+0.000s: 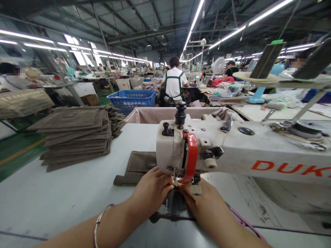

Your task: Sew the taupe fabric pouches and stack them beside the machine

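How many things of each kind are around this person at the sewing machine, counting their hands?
Hands: 2
Industrial sewing machine: 1
Silver bangle: 1
Brown fabric piece under the machine: 1
Stack of brown fabric pieces: 1
Blue plastic crate: 1
Total: 7

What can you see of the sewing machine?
This industrial sewing machine has a long, scuffed, off-white metal-looking arm with red lettering starting "DUK", cut off. Its head carries a black knob on top, a red lever at the front and a cream knurled dial. It stands on a white table, with the left hand and right hand close at its needle area.
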`<state>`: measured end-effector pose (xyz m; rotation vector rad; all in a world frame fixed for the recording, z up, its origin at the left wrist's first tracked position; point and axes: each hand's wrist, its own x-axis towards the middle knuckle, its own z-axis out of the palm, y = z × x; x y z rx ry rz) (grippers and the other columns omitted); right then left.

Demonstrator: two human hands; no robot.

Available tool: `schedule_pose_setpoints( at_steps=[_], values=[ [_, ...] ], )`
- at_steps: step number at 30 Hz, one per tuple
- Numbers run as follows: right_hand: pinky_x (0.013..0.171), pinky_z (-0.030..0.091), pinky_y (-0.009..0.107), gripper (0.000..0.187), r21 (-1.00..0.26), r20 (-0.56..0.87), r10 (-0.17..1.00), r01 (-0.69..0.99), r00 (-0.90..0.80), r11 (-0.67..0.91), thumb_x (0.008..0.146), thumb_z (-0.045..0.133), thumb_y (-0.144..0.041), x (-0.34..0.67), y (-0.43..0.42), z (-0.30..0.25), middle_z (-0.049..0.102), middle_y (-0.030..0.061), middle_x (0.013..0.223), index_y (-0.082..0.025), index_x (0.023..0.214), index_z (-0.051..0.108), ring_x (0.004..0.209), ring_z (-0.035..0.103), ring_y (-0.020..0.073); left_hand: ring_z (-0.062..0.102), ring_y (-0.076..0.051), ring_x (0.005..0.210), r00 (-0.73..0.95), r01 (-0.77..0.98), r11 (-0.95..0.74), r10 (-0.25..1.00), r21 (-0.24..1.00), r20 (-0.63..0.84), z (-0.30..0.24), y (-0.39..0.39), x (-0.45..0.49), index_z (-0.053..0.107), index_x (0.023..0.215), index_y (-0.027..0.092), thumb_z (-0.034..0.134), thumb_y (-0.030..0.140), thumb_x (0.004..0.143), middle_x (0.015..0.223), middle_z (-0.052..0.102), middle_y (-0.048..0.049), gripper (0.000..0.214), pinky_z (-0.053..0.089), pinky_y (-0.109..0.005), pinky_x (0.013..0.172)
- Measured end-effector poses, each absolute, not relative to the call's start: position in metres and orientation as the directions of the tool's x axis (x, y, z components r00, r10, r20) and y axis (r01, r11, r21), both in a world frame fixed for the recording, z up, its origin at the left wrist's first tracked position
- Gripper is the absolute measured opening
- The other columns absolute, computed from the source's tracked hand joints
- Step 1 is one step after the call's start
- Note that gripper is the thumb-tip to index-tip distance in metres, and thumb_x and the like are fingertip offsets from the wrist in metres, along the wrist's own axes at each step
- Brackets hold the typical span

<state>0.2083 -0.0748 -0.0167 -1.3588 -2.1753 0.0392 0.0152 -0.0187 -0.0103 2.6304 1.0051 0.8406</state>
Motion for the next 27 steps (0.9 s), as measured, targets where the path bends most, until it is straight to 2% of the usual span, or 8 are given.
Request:
schedule_pose_setpoints(
  at_steps=[4, 10, 18, 27],
  values=[
    [0.071, 0.054, 0.034, 0.022, -0.293, 0.462, 0.827, 0.825, -0.320, 0.483, 0.092, 0.048, -0.011, 0.2074, -0.0745, -0.0145, 0.070, 0.0079, 0.091, -0.020, 0.093, 0.068, 0.080, 0.064, 0.0233, 0.064, -0.022, 0.089, 0.589, 0.574, -0.723, 0.691, 0.384, 0.420, -0.0135, -0.0190, 0.0138, 0.067, 0.081, 0.020, 0.076, 0.006, 0.077, 0.088, 0.072, -0.0005, 0.018, 0.052, -0.035, 0.084],
    [0.067, 0.053, 0.028, 0.020, -0.237, 0.526, 0.789, 0.836, -0.317, 0.495, 0.085, 0.053, -0.006, 0.2033, -0.0749, -0.0106, 0.068, 0.0062, 0.078, -0.018, 0.087, 0.070, 0.071, 0.062, 0.0201, 0.065, -0.022, 0.087, 0.582, 0.588, -0.705, 0.709, 0.397, 0.398, -0.0129, -0.0192, 0.0129, 0.067, 0.078, 0.021, 0.076, 0.004, 0.076, 0.086, 0.071, 0.0009, 0.019, 0.052, -0.034, 0.081],
    [0.069, 0.053, 0.029, 0.021, -0.177, 0.467, 0.818, 0.871, -0.336, 0.458, 0.085, 0.053, -0.007, 0.2025, -0.0771, -0.0105, 0.067, 0.0060, 0.076, -0.019, 0.088, 0.070, 0.069, 0.062, 0.0199, 0.065, -0.022, 0.085, 0.583, 0.584, -0.705, 0.709, 0.403, 0.396, -0.0120, -0.0185, 0.0140, 0.067, 0.078, 0.021, 0.076, 0.005, 0.076, 0.085, 0.071, 0.0007, 0.018, 0.052, -0.035, 0.081],
    [0.073, 0.053, 0.028, 0.019, -0.252, 0.455, 0.840, 0.862, -0.295, 0.439, 0.086, 0.055, -0.006, 0.2018, -0.0799, -0.0148, 0.067, 0.0058, 0.078, -0.019, 0.088, 0.069, 0.072, 0.062, 0.0192, 0.065, -0.022, 0.087, 0.588, 0.565, -0.711, 0.703, 0.419, 0.399, -0.0145, -0.0188, 0.0127, 0.067, 0.080, 0.021, 0.074, 0.003, 0.077, 0.087, 0.071, 0.0000, 0.019, 0.050, -0.035, 0.083]
  ],
)
